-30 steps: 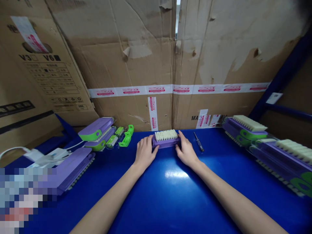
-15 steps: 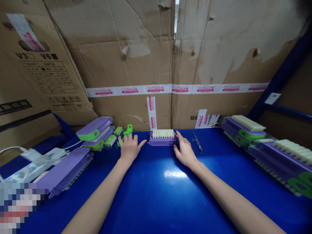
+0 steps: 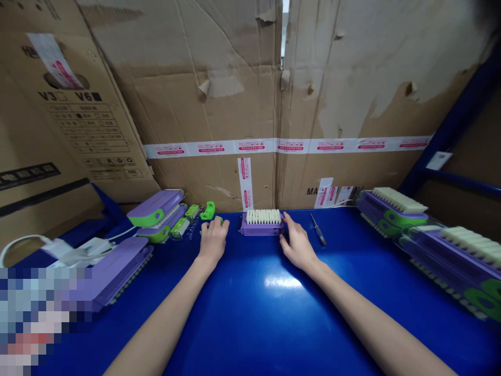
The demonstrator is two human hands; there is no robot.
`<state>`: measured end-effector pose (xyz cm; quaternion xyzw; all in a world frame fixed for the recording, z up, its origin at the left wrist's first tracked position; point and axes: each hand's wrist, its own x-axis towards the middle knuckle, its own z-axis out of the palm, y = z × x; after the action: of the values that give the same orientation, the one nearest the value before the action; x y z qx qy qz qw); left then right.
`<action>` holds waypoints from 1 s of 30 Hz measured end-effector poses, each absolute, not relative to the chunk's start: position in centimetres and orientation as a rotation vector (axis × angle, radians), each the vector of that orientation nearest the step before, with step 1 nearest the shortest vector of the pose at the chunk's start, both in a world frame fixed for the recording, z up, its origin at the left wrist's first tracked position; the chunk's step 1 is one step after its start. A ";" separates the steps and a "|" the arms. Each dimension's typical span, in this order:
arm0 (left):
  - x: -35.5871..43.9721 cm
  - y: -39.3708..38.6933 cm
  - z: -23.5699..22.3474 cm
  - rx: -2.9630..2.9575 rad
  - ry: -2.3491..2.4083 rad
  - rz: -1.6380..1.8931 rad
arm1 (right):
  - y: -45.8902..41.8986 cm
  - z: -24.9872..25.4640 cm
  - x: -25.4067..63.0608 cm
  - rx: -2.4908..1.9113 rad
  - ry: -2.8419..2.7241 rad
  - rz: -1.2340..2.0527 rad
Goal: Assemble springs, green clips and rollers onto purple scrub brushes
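The left hand (image 3: pixel 213 241) curls its fingers over a green piece (image 3: pixel 206 227), mostly covered, so I cannot tell whether it is gripped; the right hand (image 3: pixel 298 243) has thumb and forefinger parted at the right end of a purple block (image 3: pixel 261 230), touching it, though whether they pinch it cannot be told. The block sits midway between the hands, near the far edge of the counter (image 3: pixel 250 313), its long axis running left to right, roughly parallel to that edge, with a ridged, cream-coloured pad (image 3: pixel 263 216) facing up. Glossy blue surface spreads between the forearms, giving room on the near side, while cardboard (image 3: pixel 195 120), creased and torn, rises close behind. Just right of the right hand lies a slim screwdriver (image 3: pixel 318 230), slanted, its thin shaft pointing away. Beyond the left hand are a curved green bracket (image 3: pixel 208 210), smooth and holed, and small wiry coils (image 3: pixel 193 228). Farther out, purple-and-green units bound the space, stacked at left (image 3: pixel 156 203) and lined up at right (image 3: pixel 395 206).
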<state>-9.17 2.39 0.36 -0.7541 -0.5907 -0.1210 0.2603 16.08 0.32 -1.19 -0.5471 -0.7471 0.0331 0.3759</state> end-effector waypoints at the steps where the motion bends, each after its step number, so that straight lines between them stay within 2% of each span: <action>1: -9.1 2.3 0.5 -2.061 -1.576 -0.348 | 0.3 -1.2 16.1 -1.396 -1.910 0.082; 8: -8.2 2.2 0.8 -2.091 -1.285 -0.609 | 0.4 -1.2 16.1 -1.370 -1.910 0.038; 16: -5.3 0.0 1.2 -2.172 -1.038 -1.202 | -1.0 -0.2 15.3 -1.037 -1.956 -0.123; 20: -3.4 -1.8 1.5 -2.341 -1.094 -1.570 | -2.0 -0.3 14.4 -0.931 -2.016 0.064; 27: -1.0 -3.1 1.6 -2.495 -1.407 -2.234 | -3.1 -0.1 12.7 -0.943 -1.784 0.645; 30: -0.8 -2.8 1.5 -2.555 -1.451 -2.324 | -2.9 0.0 12.4 -0.952 -1.627 0.831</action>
<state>-0.80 -2.82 1.46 -0.6510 -0.3697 -0.5923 -0.2978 12.44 -2.91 -0.01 -0.3960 -0.6770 0.3459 0.5150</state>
